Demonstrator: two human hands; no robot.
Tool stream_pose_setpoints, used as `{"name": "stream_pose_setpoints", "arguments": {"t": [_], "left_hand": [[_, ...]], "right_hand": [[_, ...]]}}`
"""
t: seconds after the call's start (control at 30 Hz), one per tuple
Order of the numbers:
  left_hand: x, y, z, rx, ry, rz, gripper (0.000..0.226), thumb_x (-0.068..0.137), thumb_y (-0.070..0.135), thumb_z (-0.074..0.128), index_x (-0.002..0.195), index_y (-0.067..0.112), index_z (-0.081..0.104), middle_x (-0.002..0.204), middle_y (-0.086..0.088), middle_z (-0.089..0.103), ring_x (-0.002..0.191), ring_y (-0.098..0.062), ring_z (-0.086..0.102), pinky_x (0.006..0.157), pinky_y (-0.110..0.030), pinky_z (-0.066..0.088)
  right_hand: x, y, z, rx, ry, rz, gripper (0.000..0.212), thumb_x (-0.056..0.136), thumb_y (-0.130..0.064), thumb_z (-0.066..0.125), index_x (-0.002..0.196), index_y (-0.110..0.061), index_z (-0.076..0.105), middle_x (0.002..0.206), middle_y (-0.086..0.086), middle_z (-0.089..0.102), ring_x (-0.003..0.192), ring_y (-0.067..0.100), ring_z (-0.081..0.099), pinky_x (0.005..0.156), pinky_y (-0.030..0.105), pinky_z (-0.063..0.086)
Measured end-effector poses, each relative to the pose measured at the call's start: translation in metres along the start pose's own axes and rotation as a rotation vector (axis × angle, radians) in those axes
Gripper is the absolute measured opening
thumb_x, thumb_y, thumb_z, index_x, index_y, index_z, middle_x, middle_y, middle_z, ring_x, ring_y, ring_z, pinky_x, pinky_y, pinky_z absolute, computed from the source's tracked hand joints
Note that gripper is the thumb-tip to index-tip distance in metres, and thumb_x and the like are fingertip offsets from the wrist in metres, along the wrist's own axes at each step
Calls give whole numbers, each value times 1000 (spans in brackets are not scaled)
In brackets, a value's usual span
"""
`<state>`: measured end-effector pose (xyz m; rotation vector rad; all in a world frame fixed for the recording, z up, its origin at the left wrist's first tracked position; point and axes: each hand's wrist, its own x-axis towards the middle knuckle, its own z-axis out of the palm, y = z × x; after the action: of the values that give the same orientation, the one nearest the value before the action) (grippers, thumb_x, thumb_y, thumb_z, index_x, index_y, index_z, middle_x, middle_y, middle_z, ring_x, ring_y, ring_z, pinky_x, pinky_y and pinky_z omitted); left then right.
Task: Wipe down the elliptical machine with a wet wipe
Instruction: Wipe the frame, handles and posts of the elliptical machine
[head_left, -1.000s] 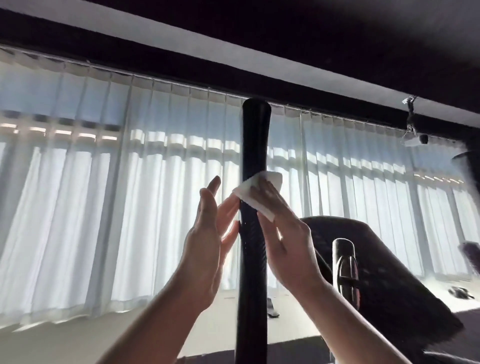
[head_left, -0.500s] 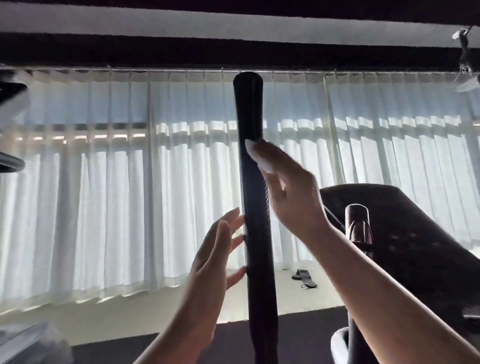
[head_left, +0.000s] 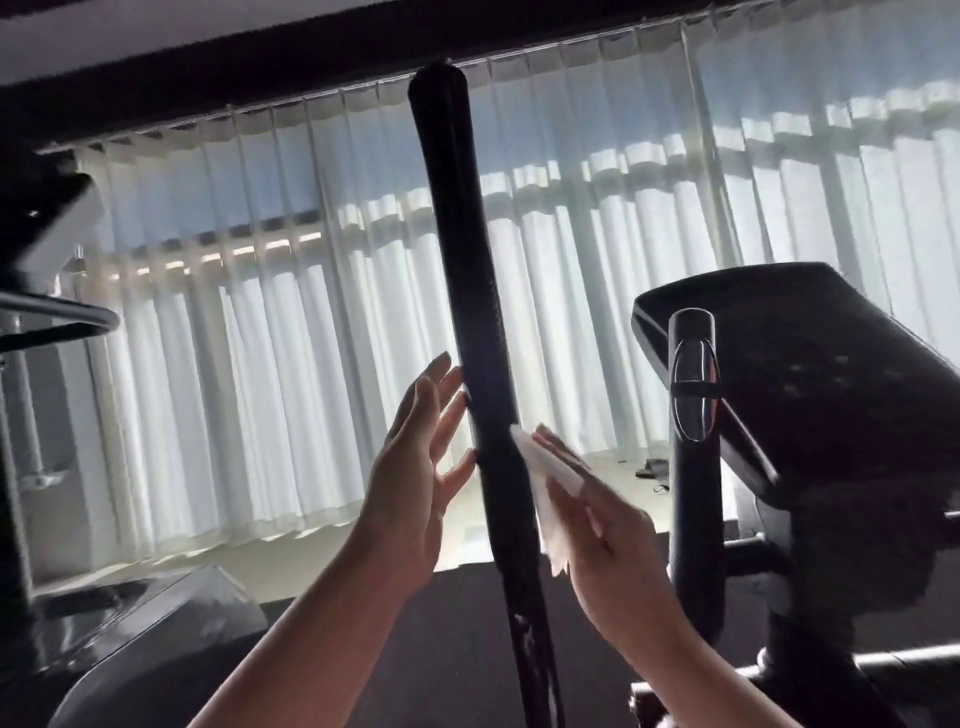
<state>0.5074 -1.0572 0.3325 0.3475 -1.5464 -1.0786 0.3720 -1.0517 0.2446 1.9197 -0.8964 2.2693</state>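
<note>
Right hand (head_left: 613, 530) presses the wet wipe (head_left: 550, 483) with straight fingers against the handlebar (head_left: 470, 291); wipe partly hidden. Left hand (head_left: 410, 493) released, fingertips beside it.

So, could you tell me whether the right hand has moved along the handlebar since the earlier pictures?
Yes. The right hand with the wipe has slid down the handlebar, away from its top end.

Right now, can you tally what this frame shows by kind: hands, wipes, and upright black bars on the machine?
Hands: 2, left hand and right hand
Wipes: 1, white wet wipe
Upright black bars: 2, tall handlebar and short post
Total: 5
</note>
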Motion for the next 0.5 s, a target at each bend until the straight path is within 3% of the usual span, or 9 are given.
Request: {"name": "stream_pose_setpoints", "arguments": {"t": [0.07, 0.17, 0.27, 0.33, 0.5], "left_hand": [[-3, 2, 5, 32, -18, -8, 42, 95, 49, 32, 136, 45, 42, 143, 21, 49, 133, 0, 42, 110, -45, 35], [-7, 4, 11, 81, -47, -24, 60, 84, 58, 32, 143, 48, 31, 149, 26, 38, 137, 5, 34, 109, -49, 30], [-8, 3, 13, 85, -51, -26, 63, 83, 60, 32, 145, 46, 31, 149, 29, 36, 138, 6, 30, 111, -52, 28], [-9, 3, 13, 67, -45, -25, 65, 82, 59, 33, 146, 43, 32, 150, 27, 36, 139, 6, 30, 113, -53, 27], [-10, 1, 16, 48, -20, -37, 64, 85, 60, 29, 147, 42, 30, 153, 23, 34, 140, 4, 29, 116, -52, 23]], "right_hand": [[38, -16, -1, 13, 161, 55, 31, 96, -33, 46, 124, -35, 59, 127, -21, 60, 116, -4, 56, 95, 14, 45], [92, -31, 0, -105, 345, -11, 32, 100, -27, 47, 128, -21, 62, 120, -13, 64, 105, 3, 61, 84, 18, 50], [97, -24, 15, -175, 194, -154, 34, 99, -11, 46, 131, -12, 60, 129, -12, 56, 121, -3, 51, 100, 12, 42], [70, -7, 23, -160, 70, -182, 40, 98, -3, 42, 135, -9, 55, 141, -2, 52, 134, 3, 43, 110, 19, 36], [-23, 28, 24, -208, 46, -122, 55, 88, 11, 42, 138, -9, 51, 149, -1, 43, 140, 10, 37, 115, 27, 30]]}}
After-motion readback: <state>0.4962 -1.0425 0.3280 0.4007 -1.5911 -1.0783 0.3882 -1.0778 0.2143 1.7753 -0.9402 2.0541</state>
